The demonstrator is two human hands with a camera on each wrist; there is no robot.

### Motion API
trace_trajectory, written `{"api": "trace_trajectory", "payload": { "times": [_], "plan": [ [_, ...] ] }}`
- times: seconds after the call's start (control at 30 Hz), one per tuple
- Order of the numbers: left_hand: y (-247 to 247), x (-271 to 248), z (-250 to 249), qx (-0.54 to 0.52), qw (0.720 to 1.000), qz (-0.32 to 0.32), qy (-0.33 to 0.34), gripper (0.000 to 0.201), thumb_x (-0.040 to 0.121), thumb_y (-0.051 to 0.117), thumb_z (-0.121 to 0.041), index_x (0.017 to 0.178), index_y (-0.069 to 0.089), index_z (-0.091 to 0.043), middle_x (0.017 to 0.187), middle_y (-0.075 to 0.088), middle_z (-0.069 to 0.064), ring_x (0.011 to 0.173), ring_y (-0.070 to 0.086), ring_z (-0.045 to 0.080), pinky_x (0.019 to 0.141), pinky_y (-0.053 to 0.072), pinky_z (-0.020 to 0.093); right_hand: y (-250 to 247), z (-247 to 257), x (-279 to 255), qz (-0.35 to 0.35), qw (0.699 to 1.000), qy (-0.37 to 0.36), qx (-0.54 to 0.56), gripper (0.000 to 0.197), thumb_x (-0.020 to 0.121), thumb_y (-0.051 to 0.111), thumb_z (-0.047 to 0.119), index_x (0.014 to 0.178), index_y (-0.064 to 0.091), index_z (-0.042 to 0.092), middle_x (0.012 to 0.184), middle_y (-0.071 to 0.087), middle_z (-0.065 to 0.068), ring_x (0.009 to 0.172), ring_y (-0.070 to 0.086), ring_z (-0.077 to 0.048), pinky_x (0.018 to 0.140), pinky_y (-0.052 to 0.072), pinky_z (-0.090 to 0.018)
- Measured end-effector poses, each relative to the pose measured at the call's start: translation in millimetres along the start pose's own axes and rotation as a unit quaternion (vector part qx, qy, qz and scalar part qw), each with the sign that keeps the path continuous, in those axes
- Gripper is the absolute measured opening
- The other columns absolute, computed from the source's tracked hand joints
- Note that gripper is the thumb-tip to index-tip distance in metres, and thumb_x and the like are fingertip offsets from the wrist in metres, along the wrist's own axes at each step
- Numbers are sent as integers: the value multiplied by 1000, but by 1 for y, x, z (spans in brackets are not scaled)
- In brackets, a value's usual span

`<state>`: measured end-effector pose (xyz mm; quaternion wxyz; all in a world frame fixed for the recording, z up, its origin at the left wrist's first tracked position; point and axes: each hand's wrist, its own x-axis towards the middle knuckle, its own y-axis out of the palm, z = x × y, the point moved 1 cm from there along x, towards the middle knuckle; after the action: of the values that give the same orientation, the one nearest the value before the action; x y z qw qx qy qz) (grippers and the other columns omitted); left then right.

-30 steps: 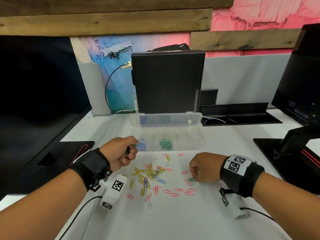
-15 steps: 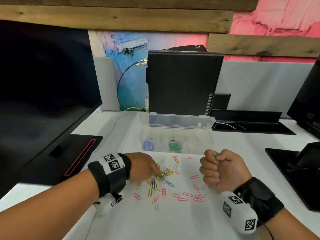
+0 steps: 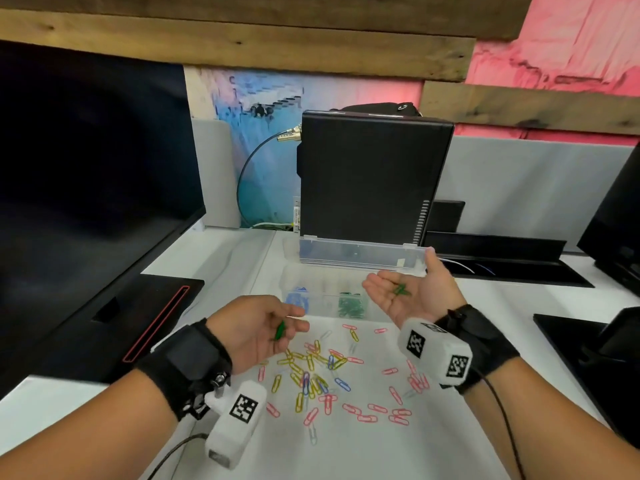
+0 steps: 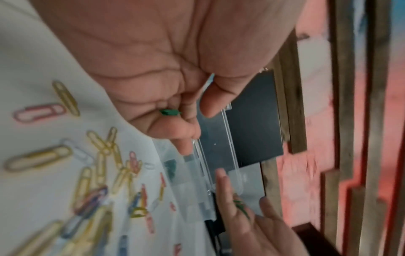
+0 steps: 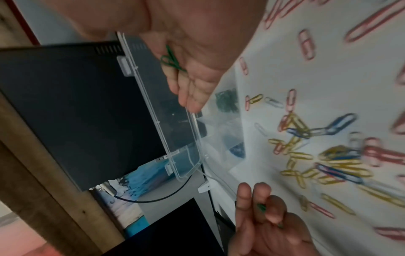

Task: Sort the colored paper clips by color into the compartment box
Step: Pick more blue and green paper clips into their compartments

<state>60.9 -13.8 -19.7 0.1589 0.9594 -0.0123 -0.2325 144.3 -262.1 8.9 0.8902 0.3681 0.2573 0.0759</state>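
the right hand (image 3: 412,294) is turned palm up with its fingers spread flat, a couple of green paper clips (image 3: 401,290) lying loose in the palm like a little tray, held just over the front right of the clear compartment box (image 3: 356,258), presumably so they can be tipped in together. the left hand (image 3: 258,329) sits lower and nearer, thumb and fingers curled to pinch one more green clip (image 3: 279,330), probably on its way to the same place. the box stands open at the back of the white table (image 3: 346,452), its lid (image 3: 360,253) propped up against a black mini pc (image 3: 370,174); one front compartment already has a heap of green clips (image 3: 350,308) and another, to its left, has blue ones (image 3: 297,299). between the wrists the unsorted pile (image 3: 318,372) is spread out, mostly yellow and pink with a few blue and white, so it looks as if green is nearly finished and most colours are not yet started.
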Motion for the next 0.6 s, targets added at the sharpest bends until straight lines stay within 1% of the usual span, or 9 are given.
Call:
{"api": "trace_trajectory", "payload": {
  "times": [0.13,0.17,0.2,0.23,0.27,0.33,0.4,0.5,0.6],
  "plan": [
    [8,14,-11,-56,997,-28,37,33,85,42,5,114,60,5,97,69,21,72,63,20,65,55,26,30,1,24,-75,991,11,-107,110,79,40,84,139,39,-8,146,44,-18,136,42,-32,112,37,-43],
    [12,18,-15,-59,997,-33,42,33,85,42,6,113,59,6,98,68,22,78,65,23,71,56,28,32,0,28,-93,984,7,-149,114,74,40,88,141,40,-4,140,51,-10,132,47,-27,110,40,-41],
    [17,23,-19,-65,996,-33,46,33,86,42,6,114,59,6,101,67,22,83,65,25,76,57,30,32,0,32,-97,979,7,-178,117,68,40,92,142,43,2,122,58,1,118,57,-20,103,44,-37],
    [24,26,-23,-68,996,-30,49,32,86,41,6,114,58,7,103,66,24,87,65,26,79,57,31,35,-1,30,-86,975,12,-203,118,64,37,96,142,43,7,103,55,4,99,58,-17,96,45,-34],
    [31,30,-27,-69,996,-26,53,31,87,40,7,113,58,7,105,64,24,88,64,27,80,57,32,39,-1,23,-70,971,23,-228,122,64,31,97,148,37,7,101,52,-1,97,53,-20,98,43,-35],
    [49,39,-33,-51,997,-21,60,31,88,37,8,111,59,8,103,63,24,86,64,27,81,57,32,40,5,10,-36,962,31,-270,122,72,17,94,154,20,3,143,46,-10,135,39,-25,117,23,-42],
    [66,49,-37,-15,997,-24,66,33,89,34,9,111,59,7,98,62,21,81,63,24,79,57,32,34,14,2,-17,966,9,-257,117,77,14,90,154,17,3,161,22,-14,150,18,-27,122,12,-43],
    [86,62,-42,3,998,-21,66,34,90,30,10,111,56,6,97,59,20,78,59,22,77,56,30,8,23,-6,-22,973,-50,-223,107,82,28,85,152,29,3,157,32,-16,146,27,-32,121,20,-45],
    [97,72,-46,34,997,-13,70,30,91,34,9,113,54,2,97,53,18,80,55,23,79,52,30,-23,25,-24,-51,964,-103,-242,61,94,52,55,130,58,5,125,61,-14,119,59,-32,105,45,-42]
  ]
}}
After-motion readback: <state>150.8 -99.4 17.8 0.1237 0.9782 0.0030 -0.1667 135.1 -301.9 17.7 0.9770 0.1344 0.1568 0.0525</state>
